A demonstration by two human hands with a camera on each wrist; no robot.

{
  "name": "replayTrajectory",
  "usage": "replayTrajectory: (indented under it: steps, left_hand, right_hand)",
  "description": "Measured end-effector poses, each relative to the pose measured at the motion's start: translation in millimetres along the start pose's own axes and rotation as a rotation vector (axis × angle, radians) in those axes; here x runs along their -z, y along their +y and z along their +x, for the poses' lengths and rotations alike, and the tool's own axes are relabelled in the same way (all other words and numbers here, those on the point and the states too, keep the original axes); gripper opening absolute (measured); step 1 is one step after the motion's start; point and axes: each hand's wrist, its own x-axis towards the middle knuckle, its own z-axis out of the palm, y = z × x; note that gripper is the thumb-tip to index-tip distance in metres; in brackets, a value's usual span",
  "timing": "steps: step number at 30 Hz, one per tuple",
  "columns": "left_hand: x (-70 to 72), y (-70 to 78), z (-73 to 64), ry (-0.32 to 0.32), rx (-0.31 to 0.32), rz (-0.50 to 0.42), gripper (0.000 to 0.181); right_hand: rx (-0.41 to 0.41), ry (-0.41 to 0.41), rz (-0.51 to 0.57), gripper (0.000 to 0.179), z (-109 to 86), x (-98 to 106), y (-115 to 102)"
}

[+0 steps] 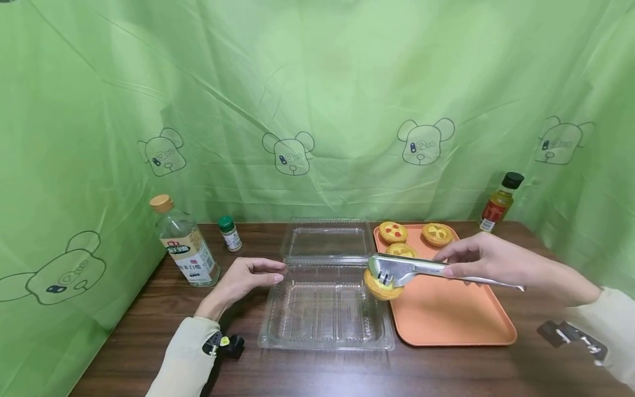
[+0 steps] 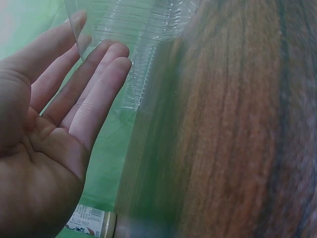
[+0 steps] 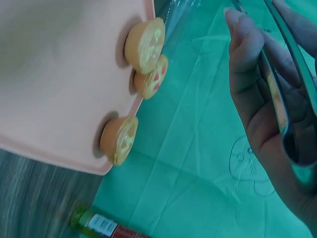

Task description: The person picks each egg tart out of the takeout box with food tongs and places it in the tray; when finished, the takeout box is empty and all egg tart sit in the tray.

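My right hand (image 1: 478, 259) grips metal tongs (image 1: 421, 267) between thumb and fingers. The tongs' tips hold an egg tart (image 1: 382, 286), tilted, over the right side of a clear plastic box (image 1: 322, 311). In the right wrist view the tongs' arms (image 3: 277, 94) run along the fingers, and the held tart is out of sight. My left hand (image 1: 246, 279) has its fingers extended by the box's left edge near the hinge. Seen from the left wrist, the fingertips (image 2: 121, 52) overlap the clear plastic. The box lies open, its lid (image 1: 329, 242) folded back.
An orange tray (image 1: 451, 314) right of the box bears three more tarts, one with red pieces (image 1: 393, 232), toward its far end. A large bottle (image 1: 190, 248) and a green-capped jar (image 1: 230, 234) stand at left. Back right is a small black-capped bottle (image 1: 498, 204). Green cloth (image 1: 337, 182) encloses the table.
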Motion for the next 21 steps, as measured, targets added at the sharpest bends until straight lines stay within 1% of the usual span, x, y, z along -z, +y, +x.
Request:
replayTrajectory:
  steps: [2,10,16,21]
  left_hand:
    - [0.1,-0.2,-0.3,0.003,-0.001,-0.001,0.037]
    - [-0.5,-0.4,0.0,0.002,0.003,-0.006,0.036]
    - [0.2,-0.1,-0.1,0.008,-0.007,-0.002,0.036]
    - [0.4,-0.5,-0.2,0.002,-0.002,-0.003,0.037]
  right_hand:
    - [-0.006,0.025,-0.027,0.026,-3.5,2,4]
    - [-0.045,0.094,-0.065,0.024,-19.6,7,21]
    - [-0.083,0.124,-0.016,0.030,-32.3,11,40]
    - [-0.116,0.149,-0.022,0.031,-41.8,15,61]
